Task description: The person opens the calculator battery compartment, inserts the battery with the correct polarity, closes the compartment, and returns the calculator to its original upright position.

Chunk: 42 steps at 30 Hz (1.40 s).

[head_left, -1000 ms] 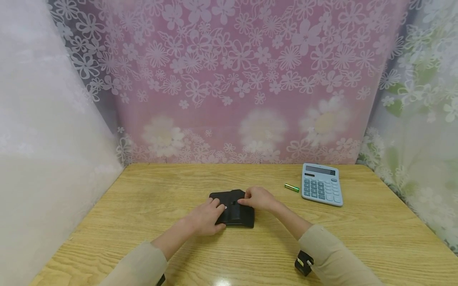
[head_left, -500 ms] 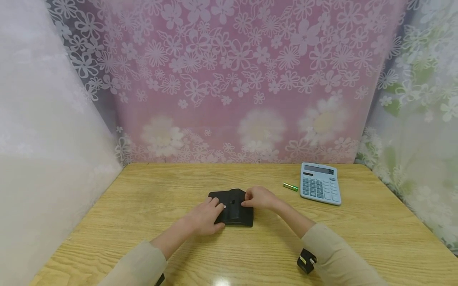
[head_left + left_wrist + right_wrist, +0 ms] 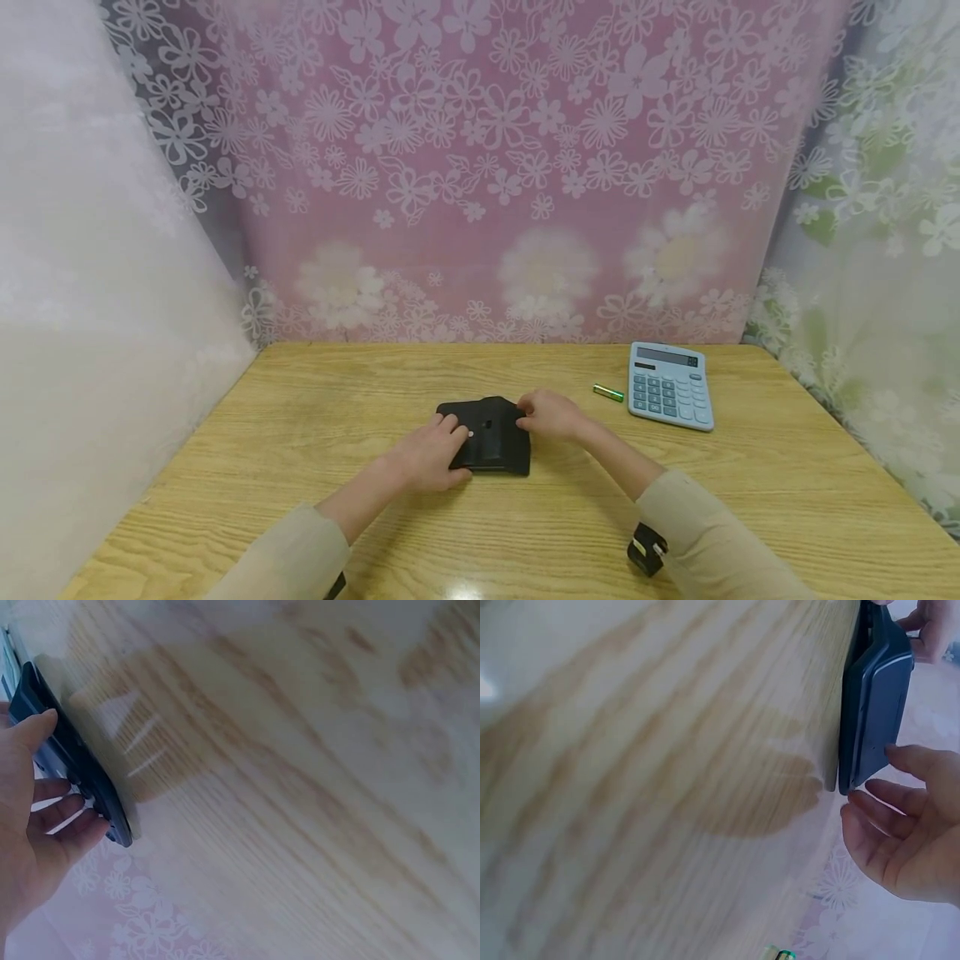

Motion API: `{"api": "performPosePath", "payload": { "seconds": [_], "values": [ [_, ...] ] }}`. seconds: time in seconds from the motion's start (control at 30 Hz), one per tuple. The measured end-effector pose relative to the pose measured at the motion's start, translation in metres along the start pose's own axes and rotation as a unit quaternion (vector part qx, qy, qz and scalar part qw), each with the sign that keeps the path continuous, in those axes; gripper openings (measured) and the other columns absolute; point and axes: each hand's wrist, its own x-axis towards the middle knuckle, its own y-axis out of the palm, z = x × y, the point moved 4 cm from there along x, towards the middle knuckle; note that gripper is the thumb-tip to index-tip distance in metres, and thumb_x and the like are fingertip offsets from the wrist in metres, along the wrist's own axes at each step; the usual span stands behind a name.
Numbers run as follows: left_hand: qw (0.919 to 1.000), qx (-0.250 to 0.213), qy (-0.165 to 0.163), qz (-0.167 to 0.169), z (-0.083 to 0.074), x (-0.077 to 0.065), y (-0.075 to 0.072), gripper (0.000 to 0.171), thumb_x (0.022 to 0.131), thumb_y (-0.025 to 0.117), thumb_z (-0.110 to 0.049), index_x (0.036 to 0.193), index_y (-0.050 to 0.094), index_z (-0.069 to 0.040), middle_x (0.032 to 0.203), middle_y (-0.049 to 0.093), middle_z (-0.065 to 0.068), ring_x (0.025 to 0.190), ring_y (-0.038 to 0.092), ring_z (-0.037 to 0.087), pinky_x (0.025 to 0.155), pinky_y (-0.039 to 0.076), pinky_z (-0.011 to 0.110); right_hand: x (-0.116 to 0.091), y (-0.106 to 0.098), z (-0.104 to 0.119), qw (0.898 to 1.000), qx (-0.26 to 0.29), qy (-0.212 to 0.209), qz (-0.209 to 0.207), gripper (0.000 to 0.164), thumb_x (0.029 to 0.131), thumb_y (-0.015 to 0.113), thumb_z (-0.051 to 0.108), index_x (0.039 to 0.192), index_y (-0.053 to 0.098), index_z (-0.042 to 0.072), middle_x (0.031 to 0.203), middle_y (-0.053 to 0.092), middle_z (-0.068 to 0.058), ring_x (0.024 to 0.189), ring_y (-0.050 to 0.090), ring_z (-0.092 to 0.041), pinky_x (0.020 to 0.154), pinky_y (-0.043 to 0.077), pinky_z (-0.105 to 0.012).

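A black flat plastic device (image 3: 491, 446) with a raised middle block, a small hole and a small white dot lies on the table in the head view. Its kind does not show. My left hand (image 3: 431, 457) grips its left part, thumb at the near edge and fingers over the top. The left wrist view has the left thumb (image 3: 41, 727) pressed against the device's side. My right hand (image 3: 551, 415) is at the device's upper right edge. In the right wrist view its thumb (image 3: 911, 759) touches the device's face, the other fingertips loosely bent right at the corner.
A light blue calculator (image 3: 670, 387) lies at the back right of the wooden table (image 3: 337, 383). Left of it is a green battery (image 3: 608, 392). Flowered curtains (image 3: 510, 208) hang behind and on both sides.
My right hand has drawn back to the right, from near the hole to the device's right edge. The left hand and the device hold their place.
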Motion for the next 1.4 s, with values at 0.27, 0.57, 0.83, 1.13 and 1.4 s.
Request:
{"api": "performPosePath", "payload": {
  "seconds": [0.27, 0.57, 0.83, 1.13, 1.4],
  "values": [
    [0.9979, -0.013, -0.064, -0.005, 0.000, -0.003, -0.003, 0.067, 0.079, 0.063, -0.057, 0.119, 0.051, -0.005, 0.110, 0.048, 0.013, 0.102, 0.049, 0.029, 0.081, 0.047, 0.036, 0.008, 0.006, -0.005, 0.998, -0.055, -0.025, 0.010, 0.028, 0.087, 0.059, 0.001, 0.113, 0.059, -0.009, 0.107, 0.061, -0.020, 0.101, 0.058, -0.033, 0.085, 0.046, -0.043],
    [0.9948, 0.023, -0.097, -0.018, -0.004, -0.003, -0.002, 0.076, 0.078, 0.059, -0.065, 0.120, 0.052, -0.002, 0.111, 0.048, 0.017, 0.101, 0.051, 0.033, 0.077, 0.050, 0.037, 0.014, 0.008, -0.001, 0.996, -0.091, -0.021, 0.003, 0.023, 0.087, 0.050, -0.004, 0.107, 0.062, -0.007, 0.101, 0.062, -0.019, 0.100, 0.057, -0.033, 0.085, 0.046, -0.042],
    [0.9941, -0.016, -0.106, -0.014, -0.005, -0.001, 0.001, 0.071, 0.078, 0.063, -0.059, 0.119, 0.053, -0.002, 0.110, 0.048, 0.016, 0.097, 0.050, 0.031, 0.071, 0.050, 0.037, 0.020, 0.013, -0.003, 0.996, -0.080, 0.019, 0.019, 0.027, 0.085, 0.049, -0.005, 0.110, 0.060, -0.006, 0.104, 0.060, -0.018, 0.102, 0.055, -0.031, 0.086, 0.045, -0.040],
    [0.9786, -0.130, -0.157, -0.028, -0.001, -0.003, 0.003, 0.074, 0.073, 0.073, -0.051, 0.122, 0.055, 0.001, 0.121, 0.044, 0.021, 0.107, 0.048, 0.035, 0.083, 0.046, 0.043, 0.024, 0.013, -0.007, 0.997, -0.035, 0.043, 0.053, 0.022, 0.082, 0.051, -0.008, 0.102, 0.057, -0.001, 0.096, 0.060, -0.012, 0.091, 0.056, -0.027, 0.079, 0.046, -0.039],
    [0.9626, -0.192, -0.182, -0.056, 0.004, -0.008, 0.001, 0.079, 0.070, 0.077, -0.048, 0.124, 0.053, 0.004, 0.125, 0.044, 0.026, 0.103, 0.054, 0.037, 0.083, 0.047, 0.044, 0.021, 0.006, -0.015, 0.997, 0.017, 0.019, 0.075, 0.036, 0.069, 0.062, -0.010, 0.102, 0.054, 0.001, 0.084, 0.056, -0.007, 0.076, 0.051, -0.020, 0.072, 0.045, -0.034]
  ]
}}
